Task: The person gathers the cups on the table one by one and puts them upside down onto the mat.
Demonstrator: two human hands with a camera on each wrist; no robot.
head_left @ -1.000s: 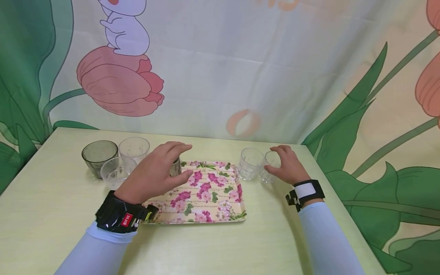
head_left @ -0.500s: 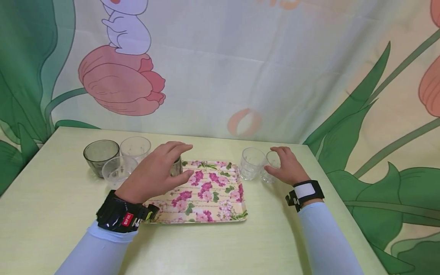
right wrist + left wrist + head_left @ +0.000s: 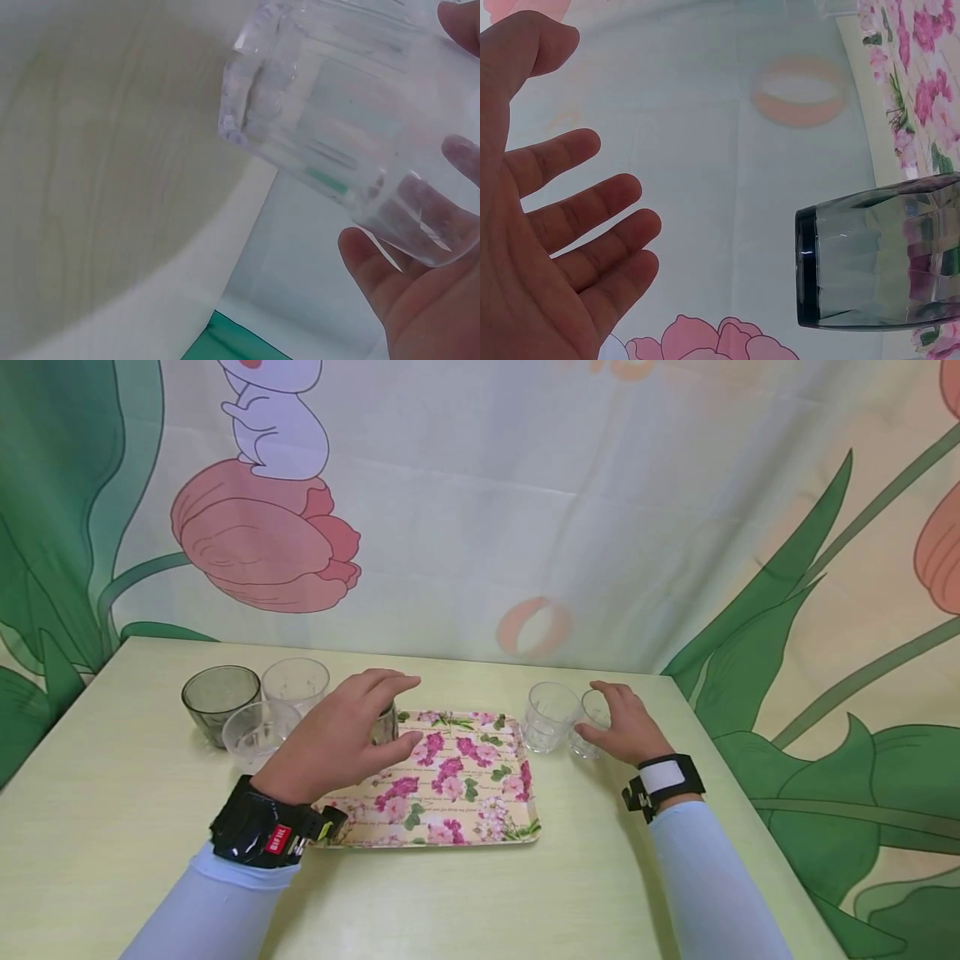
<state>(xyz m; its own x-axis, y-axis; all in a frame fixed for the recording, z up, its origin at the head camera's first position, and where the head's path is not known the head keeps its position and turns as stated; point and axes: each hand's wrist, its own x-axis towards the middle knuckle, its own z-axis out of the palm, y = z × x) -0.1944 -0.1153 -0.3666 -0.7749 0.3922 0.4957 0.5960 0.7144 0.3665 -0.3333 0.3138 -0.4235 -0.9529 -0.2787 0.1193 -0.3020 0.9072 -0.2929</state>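
My left hand hangs above the flowered tray, thumb and fingers apart. A grey-tinted glass stands beyond it, apart from the fingers in the left wrist view and largely hidden by the hand in the head view. At the right, my right hand is around the upper part of a clear drinking glass, with thumb and fingers spread. Some fingers show through its wall; whether they touch it is hard to see. The glass is upright on the table. Another clear glass stands just left of it.
On the left are a larger grey-tinted glass bowl or cup and two clear ones, a rear one and a front one. Behind the pale table hangs a printed curtain.
The right hand has shifted very slightly, and the head view moved a little at first. The glasses and tray stay in place, and the left hand holds its pose.
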